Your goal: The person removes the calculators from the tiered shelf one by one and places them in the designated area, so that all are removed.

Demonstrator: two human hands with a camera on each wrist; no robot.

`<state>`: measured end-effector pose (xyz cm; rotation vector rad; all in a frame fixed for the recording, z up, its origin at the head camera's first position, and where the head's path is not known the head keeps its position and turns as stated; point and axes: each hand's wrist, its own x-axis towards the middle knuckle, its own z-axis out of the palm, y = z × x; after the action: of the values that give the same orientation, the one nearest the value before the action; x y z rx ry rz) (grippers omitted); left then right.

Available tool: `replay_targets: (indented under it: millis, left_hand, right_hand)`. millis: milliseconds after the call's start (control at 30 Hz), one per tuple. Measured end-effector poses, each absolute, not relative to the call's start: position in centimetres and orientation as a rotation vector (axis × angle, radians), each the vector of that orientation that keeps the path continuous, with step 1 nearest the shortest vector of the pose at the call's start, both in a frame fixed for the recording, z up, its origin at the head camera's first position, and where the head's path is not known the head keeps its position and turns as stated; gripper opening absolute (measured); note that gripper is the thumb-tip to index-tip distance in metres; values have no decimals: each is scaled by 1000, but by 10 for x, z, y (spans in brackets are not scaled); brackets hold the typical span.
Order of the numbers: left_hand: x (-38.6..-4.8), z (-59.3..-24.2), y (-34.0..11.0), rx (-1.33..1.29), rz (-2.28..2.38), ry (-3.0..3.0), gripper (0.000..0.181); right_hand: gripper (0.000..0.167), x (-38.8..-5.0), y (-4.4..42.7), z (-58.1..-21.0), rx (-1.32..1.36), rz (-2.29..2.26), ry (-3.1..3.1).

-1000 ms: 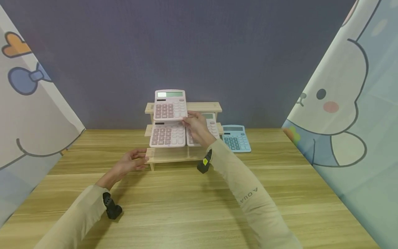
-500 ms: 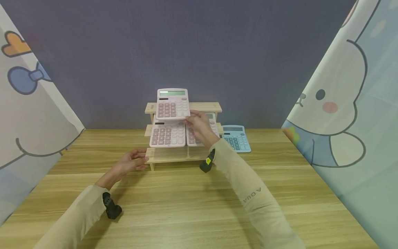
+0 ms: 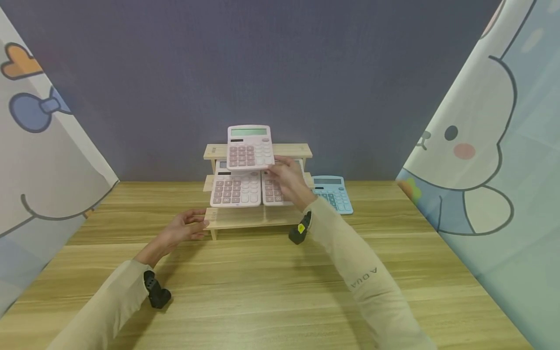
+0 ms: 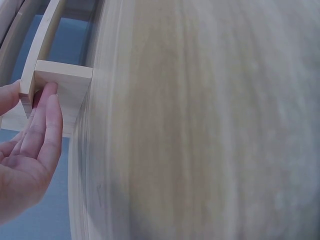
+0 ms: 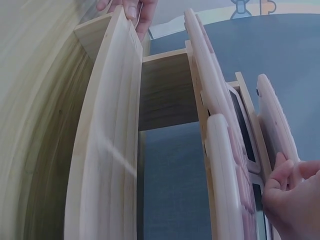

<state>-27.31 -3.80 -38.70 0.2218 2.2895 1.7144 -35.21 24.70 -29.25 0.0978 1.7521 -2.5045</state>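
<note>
My right hand (image 3: 288, 180) pinches the lower right corner of a pink calculator (image 3: 249, 148), held in front of the top tier of a wooden stepped rack (image 3: 236, 221). In the right wrist view a gap shows between this calculator (image 5: 275, 117) and the rack. Two more pink calculators lean side by side on the middle tier: the left one (image 3: 236, 192) is mostly visible, the right one (image 3: 272, 192) partly behind my right hand. My left hand (image 3: 183, 227) grips the left end of the bottom tier, thumb on one side of the board and fingers under it (image 4: 37, 135).
A blue calculator (image 3: 334, 197) leans at the rack's right side, partly behind my right sleeve. The wooden table (image 3: 245, 291) runs up to a dark back panel (image 3: 280, 73). Cartoon-printed panels (image 3: 472, 146) flank both sides.
My right hand has carried the pink calculator a little to the right along the top tier. My left hand has stayed on the bottom tier's end.
</note>
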Motion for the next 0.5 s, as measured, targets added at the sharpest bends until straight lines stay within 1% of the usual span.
replay_targets:
  millis: [333, 500]
  left_hand:
    - [-274, -387, -39, 224, 1699, 2296, 63]
    - [-274, -388, -40, 222, 1695, 2292, 63]
  right_hand:
    - [43, -351, 263, -293, 116, -2523, 1736]
    - [44, -350, 272, -294, 117, -2551, 1695]
